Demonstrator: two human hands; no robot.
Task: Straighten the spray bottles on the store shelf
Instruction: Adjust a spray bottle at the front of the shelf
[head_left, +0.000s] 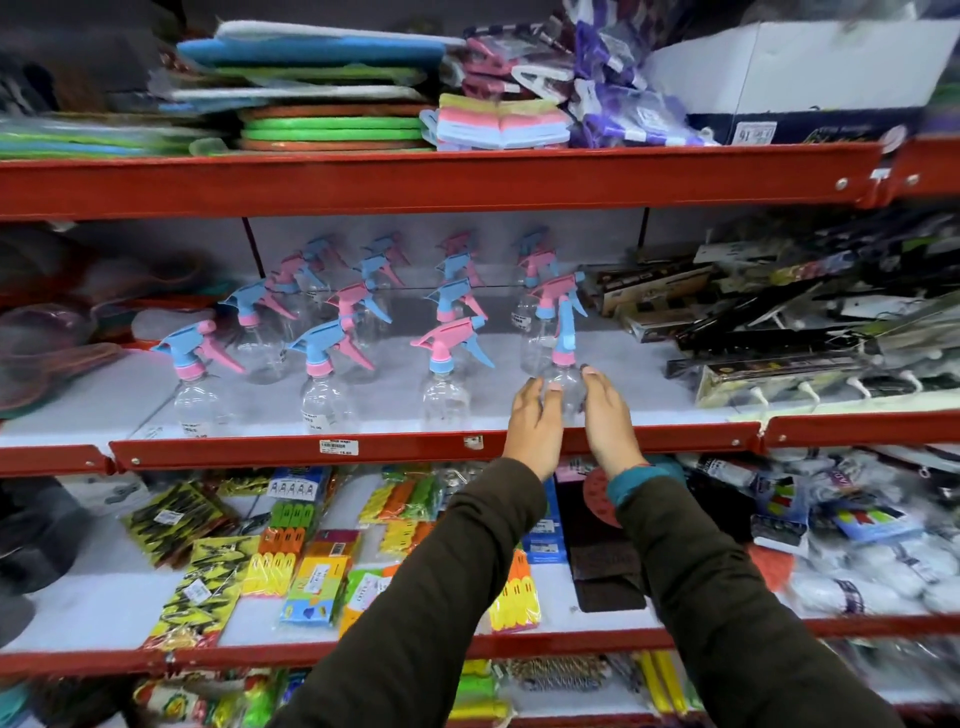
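On the middle shelf (436, 451), three left columns of bottles (322, 364) are standing in neat rows. I am cupping the near-right bottle (563, 358) between my left hand (535, 421) and right hand (608, 415), turning it; only this column seems left.

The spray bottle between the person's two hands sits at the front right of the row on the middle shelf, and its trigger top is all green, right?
Not quite. In the head view, the spray bottle between the left hand and right hand does sit at the front right of the middle shelf, but its trigger top is blue with a pink collar, not green.
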